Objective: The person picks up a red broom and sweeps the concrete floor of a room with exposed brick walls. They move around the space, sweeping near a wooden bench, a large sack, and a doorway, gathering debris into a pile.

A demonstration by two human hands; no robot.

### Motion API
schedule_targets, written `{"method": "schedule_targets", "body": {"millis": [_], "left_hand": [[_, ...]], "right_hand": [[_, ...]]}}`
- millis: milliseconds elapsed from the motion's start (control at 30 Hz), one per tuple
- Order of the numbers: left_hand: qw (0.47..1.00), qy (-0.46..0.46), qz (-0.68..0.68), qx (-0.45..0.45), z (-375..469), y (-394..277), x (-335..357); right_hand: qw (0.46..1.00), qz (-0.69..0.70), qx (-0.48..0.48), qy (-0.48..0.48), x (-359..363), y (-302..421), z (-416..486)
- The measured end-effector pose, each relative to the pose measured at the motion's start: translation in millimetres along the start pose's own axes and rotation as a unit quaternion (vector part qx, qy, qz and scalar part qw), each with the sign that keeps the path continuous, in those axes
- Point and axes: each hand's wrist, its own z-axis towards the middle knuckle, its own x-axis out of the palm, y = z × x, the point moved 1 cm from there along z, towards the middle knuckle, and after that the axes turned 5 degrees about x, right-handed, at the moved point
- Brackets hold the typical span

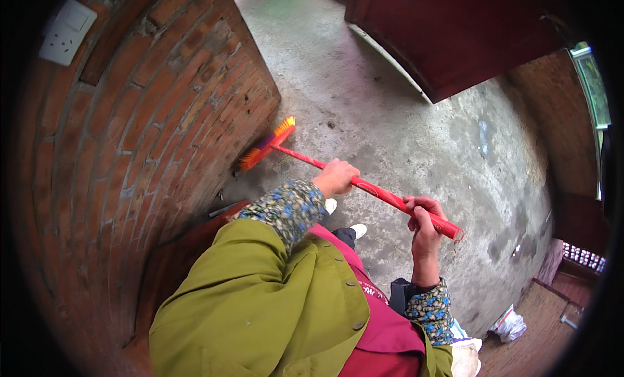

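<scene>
A red broom handle [378,190] slants across the view, and both of my hands are on it. My left hand [337,176] is wrapped around the middle of the shaft. Closer to the looped top end, my right hand [425,220] grips the handle. At the far end, the broom head [267,144] with orange and yellow bristles lies on the concrete floor [390,128], against or very near the foot of the brick wall [195,118]. A small dark clump [331,125] sits on the floor to the right of the bristles.
A dark red panel [453,31], perhaps a door, stands at the top right. A white switch and socket plate [68,32] is fixed to the brick wall. At lower right, a crumpled white bag [509,324] lies by a wooden surface [548,313]. My white shoes [359,230] are below the handle.
</scene>
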Motion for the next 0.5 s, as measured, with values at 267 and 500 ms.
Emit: {"method": "schedule_targets", "body": {"millis": [267, 500], "left_hand": [[0.981, -0.016, -0.155, 0.120, 55.3, -107.1, 13.3], [0.987, -0.004, -0.116, 0.113, 45.0, -116.1, -23.0]], "right_hand": [[0.976, -0.140, -0.117, -0.120, -36.2, 64.1, -79.3], [0.983, -0.077, -0.164, -0.033, -53.9, 77.1, -84.5]]}}
